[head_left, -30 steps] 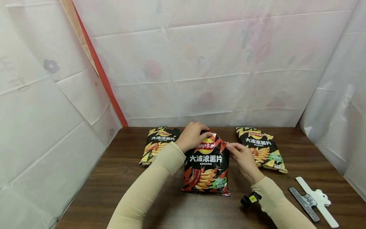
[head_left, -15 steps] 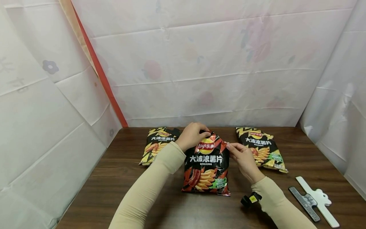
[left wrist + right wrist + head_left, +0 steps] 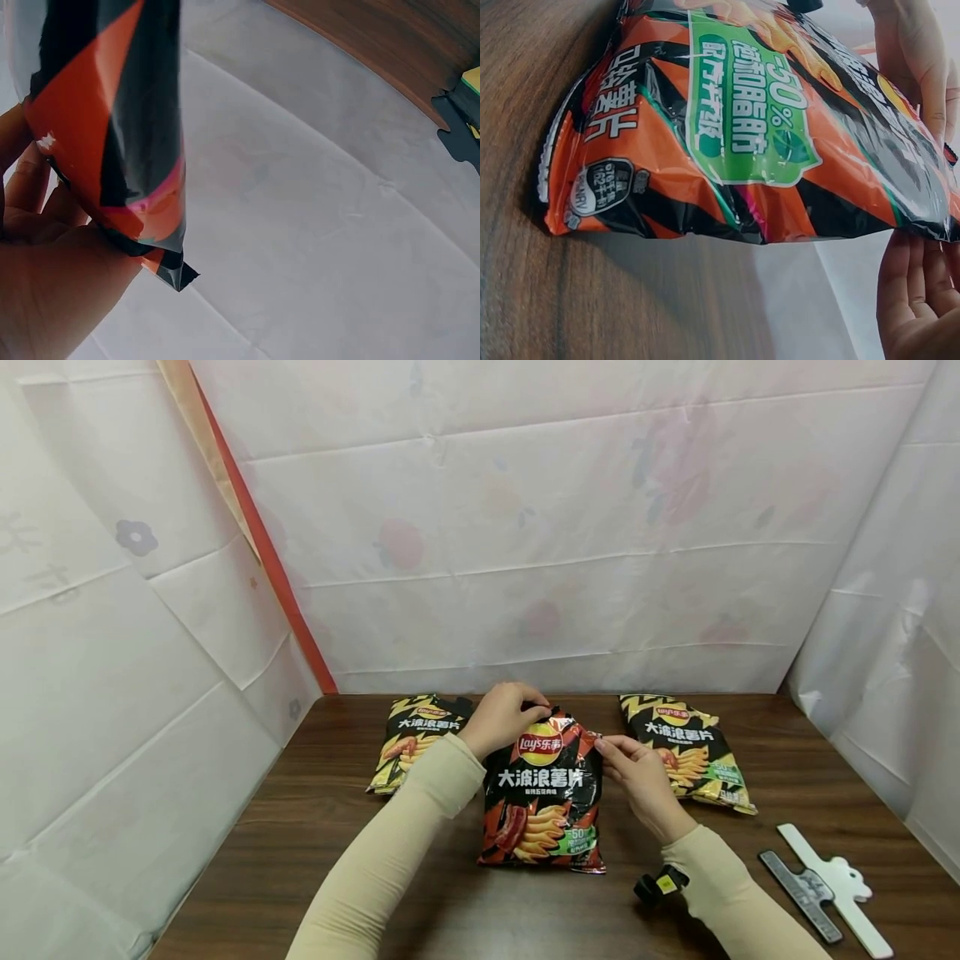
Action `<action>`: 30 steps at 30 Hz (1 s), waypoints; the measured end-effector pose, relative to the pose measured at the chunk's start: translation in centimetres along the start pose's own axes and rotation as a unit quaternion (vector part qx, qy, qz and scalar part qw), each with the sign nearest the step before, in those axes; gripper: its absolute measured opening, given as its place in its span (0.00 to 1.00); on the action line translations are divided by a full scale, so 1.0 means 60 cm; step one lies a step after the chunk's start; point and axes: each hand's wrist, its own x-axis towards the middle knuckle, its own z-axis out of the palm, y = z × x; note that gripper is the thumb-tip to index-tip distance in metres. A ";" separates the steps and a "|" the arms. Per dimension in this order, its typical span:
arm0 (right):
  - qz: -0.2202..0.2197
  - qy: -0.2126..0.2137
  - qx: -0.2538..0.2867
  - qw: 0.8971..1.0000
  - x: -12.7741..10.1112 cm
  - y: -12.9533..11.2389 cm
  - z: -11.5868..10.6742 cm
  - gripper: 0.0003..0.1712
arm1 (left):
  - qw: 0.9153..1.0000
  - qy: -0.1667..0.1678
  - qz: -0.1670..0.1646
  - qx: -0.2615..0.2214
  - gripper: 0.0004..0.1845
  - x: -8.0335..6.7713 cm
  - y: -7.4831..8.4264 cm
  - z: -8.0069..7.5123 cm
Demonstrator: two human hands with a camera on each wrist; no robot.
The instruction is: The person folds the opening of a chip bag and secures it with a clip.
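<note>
A red and black chip bag (image 3: 543,793) stands tilted up off the brown table (image 3: 337,827), its bottom edge on the wood. My left hand (image 3: 525,703) grips the bag's top left corner. My right hand (image 3: 604,746) pinches the top right corner. In the left wrist view the sealed top of the bag (image 3: 112,127) sits between the fingers of my left hand (image 3: 45,285). The right wrist view shows the bag's lower front (image 3: 735,135), with my right hand (image 3: 919,300) at its far edge.
A yellow and black chip bag (image 3: 416,739) lies behind on the left, another yellow and black bag (image 3: 686,752) on the right. A white clip (image 3: 832,885) and a grey clip (image 3: 798,883) lie near the front right. White sheets wall in the table.
</note>
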 end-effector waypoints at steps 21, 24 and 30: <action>-0.010 0.012 -0.044 0.999 -0.006 0.003 0.002 0.10 | 1.000 -0.004 0.009 -0.005 0.10 -0.006 0.003 -0.007; -0.010 0.017 -0.051 0.999 -0.007 0.003 0.002 0.09 | 1.000 0.000 0.013 -0.005 0.10 -0.007 0.003 -0.008; -0.013 0.022 -0.065 0.998 -0.009 0.002 0.000 0.13 | 1.000 0.007 0.025 -0.004 0.10 -0.008 0.001 -0.011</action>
